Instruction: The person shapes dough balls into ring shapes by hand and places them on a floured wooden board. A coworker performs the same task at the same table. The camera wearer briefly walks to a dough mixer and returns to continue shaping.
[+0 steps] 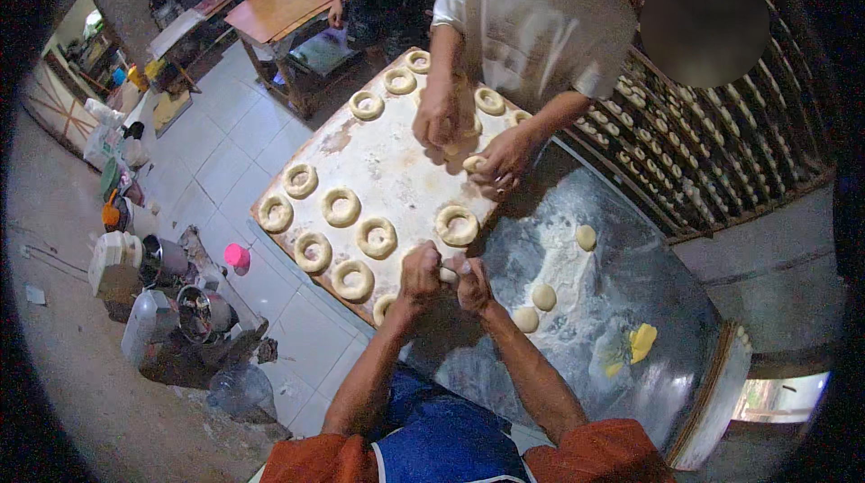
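My left hand point(421, 279) and my right hand point(471, 284) are closed on one piece of dough point(447, 275), held between them over the near edge of a floured board point(387, 159). Most of that piece is hidden by my fingers. Just beyond my hands lies a dough ring point(456, 225). More rings, such as this dough ring point(376, 237), are spread over the board's left part. To the right, on the metal table point(631, 303), sit a few dough balls point(543, 296) in scattered flour. Across the board a co-worker's hands point(500, 159) work a small dough piece.
A yellow lump of fat or dough point(641, 342) lies on the metal table. At the right stands a rack point(703, 141) with rows of dough pieces. Mixers point(153, 321) and a pink cup point(237, 256) are on the left. A wooden table point(279, 10) stands farther back.
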{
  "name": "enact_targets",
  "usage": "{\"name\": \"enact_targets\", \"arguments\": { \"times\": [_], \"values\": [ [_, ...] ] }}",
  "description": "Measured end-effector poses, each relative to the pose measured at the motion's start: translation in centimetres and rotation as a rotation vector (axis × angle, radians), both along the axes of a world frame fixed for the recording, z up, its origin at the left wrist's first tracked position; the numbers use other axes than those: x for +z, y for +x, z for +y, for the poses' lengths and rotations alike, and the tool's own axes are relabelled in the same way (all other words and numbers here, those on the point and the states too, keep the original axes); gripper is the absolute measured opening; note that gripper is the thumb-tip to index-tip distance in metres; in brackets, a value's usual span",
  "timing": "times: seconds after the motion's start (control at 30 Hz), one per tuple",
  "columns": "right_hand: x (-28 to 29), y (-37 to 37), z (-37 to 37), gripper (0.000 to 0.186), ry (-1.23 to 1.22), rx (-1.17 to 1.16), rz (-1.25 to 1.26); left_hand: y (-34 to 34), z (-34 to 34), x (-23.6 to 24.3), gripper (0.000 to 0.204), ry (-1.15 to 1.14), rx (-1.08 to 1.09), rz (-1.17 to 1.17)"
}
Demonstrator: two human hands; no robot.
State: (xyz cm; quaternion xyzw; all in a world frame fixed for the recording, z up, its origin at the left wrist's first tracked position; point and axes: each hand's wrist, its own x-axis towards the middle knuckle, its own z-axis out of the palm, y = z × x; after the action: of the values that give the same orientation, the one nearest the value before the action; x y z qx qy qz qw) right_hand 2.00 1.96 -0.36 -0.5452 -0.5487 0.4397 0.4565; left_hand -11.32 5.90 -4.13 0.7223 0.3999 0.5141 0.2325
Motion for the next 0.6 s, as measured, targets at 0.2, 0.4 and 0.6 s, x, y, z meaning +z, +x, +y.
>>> {"name": "enact_targets", "arguments": {
  "times": [0.2,0.4,0.6],
  "values": [
    [3.3,-1.9,10.4,0.039,0.012,0.009,-0.214,-3.2,9.9,6.0,0.036,-0.390,0.123,-0.116],
    [1.1,-0.9,9.2,0.062,0.142,-0.346,-0.618,-4.4,17.5,-1.3,0.018,-0.304,0.076,0.399],
    [5.8,3.6,-4.6,0.042,-0.511,-0.414,-0.439,-4.8,15.0,0.5,0.021,-0.230,-0.008,0.246]
  ]
}}
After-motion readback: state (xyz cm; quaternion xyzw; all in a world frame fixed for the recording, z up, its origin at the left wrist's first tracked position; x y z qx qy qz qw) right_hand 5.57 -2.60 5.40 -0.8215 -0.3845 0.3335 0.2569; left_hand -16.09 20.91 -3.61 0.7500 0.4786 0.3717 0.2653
